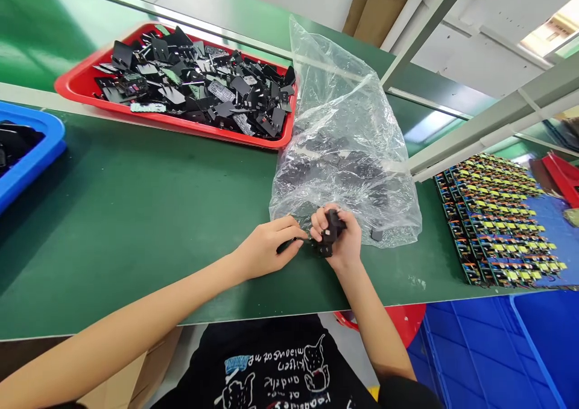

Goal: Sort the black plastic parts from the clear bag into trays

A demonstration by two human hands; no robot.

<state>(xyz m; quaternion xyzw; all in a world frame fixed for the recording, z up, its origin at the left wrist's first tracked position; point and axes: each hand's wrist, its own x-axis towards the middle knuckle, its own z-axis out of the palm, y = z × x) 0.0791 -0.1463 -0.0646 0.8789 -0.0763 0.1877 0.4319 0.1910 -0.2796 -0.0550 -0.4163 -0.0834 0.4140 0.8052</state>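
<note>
Head view: both hands meet just in front of the clear bag (pixel 348 107), at its near edge, over the green table (pixel 158 210). The right hand (pixel 349 240) is curled closed around a black part (pixel 333 231), with the thumb and fingers wrapped about it and little gap showing. The left hand (pixel 271 246) pinches a thin dark piece (pixel 284 247) between thumb and fingers, its tips almost at the black part; whether the two pieces touch, I cannot tell.

As far as can be judged, this one item is in mid-handling: both pieces are in the fingers and neither is set down. Dark shapes show through the bag, so some parts seem to lie inside or beneath it; a small black piece (pixel 376 234) sits at its near right corner, and the film hides which side it is on. Left of the bag, touching its edge, the red tray (pixel 67 86) is heaped with dark pieces, so plenty seems left to handle, though whether these are waiting or finished is not clear. Farther left of the bag, the blue bin (pixel 53 133) holds more black pieces.
</note>
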